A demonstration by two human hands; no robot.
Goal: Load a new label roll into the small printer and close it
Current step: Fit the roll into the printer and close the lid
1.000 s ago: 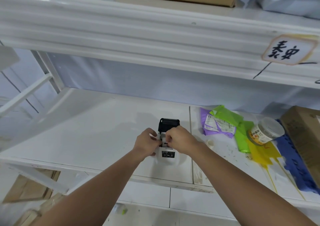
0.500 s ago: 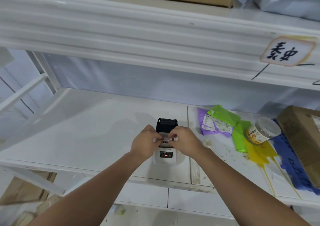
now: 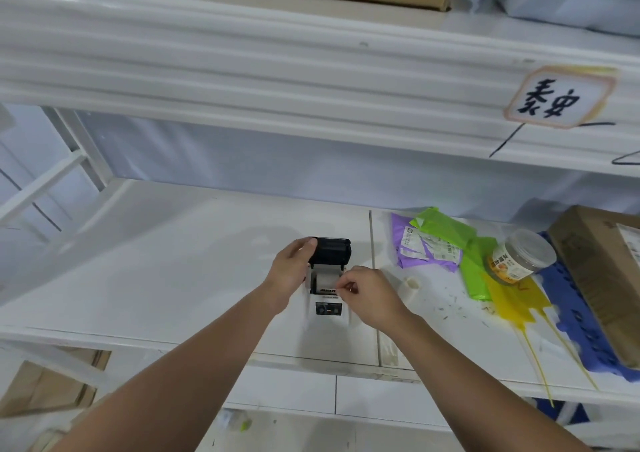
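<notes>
A small white printer stands on the white shelf, its black lid tipped up and open. A white label roll lies in the open bay. My left hand rests against the printer's left side, with the thumb touching the lid's left edge. My right hand sits at the printer's right, thumb and forefinger pinched on the roll's loose end at the bay's front edge.
An empty white roll core lies right of the printer. Further right lie purple and green mailer bags, a clear plastic jar, a yellow bag, blue sheet and a cardboard box. An upper shelf beam hangs overhead.
My left hand has slid from the label's end up to the lid's left edge. My right hand still pinches the label end, and the roll in the bay is now uncovered.
</notes>
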